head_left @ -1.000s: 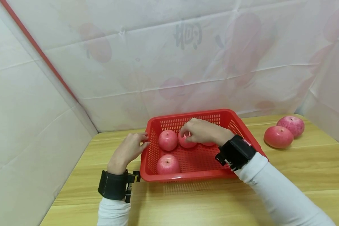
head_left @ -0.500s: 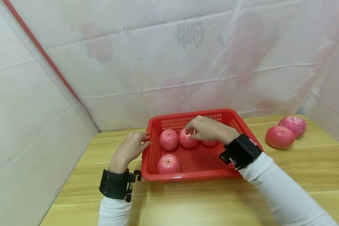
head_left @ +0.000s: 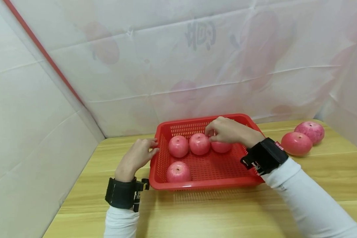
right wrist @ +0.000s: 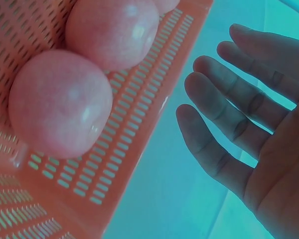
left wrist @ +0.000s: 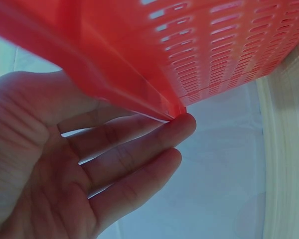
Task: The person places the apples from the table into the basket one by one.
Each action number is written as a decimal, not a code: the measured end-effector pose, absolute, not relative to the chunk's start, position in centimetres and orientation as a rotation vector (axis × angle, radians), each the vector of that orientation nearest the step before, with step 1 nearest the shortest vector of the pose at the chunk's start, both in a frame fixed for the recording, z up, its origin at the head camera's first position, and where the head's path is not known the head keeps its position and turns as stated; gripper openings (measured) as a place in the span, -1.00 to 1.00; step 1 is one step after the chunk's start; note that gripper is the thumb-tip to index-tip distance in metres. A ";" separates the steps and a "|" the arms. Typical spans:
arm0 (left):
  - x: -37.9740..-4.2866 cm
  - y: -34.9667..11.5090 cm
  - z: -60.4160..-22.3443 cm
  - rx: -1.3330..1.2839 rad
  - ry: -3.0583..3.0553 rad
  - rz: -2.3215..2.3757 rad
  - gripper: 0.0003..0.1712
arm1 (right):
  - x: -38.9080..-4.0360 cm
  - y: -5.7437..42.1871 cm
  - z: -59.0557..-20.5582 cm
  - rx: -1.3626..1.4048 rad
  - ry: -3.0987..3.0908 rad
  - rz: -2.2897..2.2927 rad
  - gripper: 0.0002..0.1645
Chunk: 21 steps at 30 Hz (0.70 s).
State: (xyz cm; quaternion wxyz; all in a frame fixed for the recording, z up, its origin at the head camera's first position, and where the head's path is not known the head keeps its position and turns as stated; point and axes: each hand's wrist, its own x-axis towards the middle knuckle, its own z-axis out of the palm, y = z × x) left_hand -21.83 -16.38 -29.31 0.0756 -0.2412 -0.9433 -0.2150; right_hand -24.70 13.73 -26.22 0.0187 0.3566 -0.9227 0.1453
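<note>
A red plastic basket (head_left: 208, 182) with slotted walls holds several pinkish-red apples. In its back row are a left apple (head_left: 178, 146), a middle apple (head_left: 200, 144) and a right apple (head_left: 221, 147), the last partly covered by my right hand. A front apple (head_left: 178, 172) lies in the near left corner. My right hand (head_left: 226, 130) hovers over the basket; in the right wrist view its loosely bent fingers (right wrist: 209, 94) are apart from the apples and hold nothing. At the basket's left rim, my left hand (head_left: 138, 157) touches the edge with relaxed fingers (left wrist: 129, 157).
Two more apples lie on the wooden table (head_left: 101, 205) right of the basket: a smooth red apple (head_left: 296, 143) and a speckled apple (head_left: 310, 132) behind it. A pale printed cloth (head_left: 154, 66) hangs behind, with side panels at left and right.
My right hand has moved right and slightly up, from over the middle apple to over the right one, uncovering the middle apple. The left hand stays at the rim.
</note>
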 end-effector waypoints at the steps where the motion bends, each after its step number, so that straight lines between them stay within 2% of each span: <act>1: -21.8 -16.4 -29.3 -0.727 -2.827 -0.651 -0.77 | -24.7 13.9 -26.2 1.111 -2.855 0.447 -0.80; 21: -21.7 -16.2 -29.3 -0.718 -2.829 -0.632 -0.78 | -25.1 16.1 -26.1 1.088 -2.782 0.430 -0.82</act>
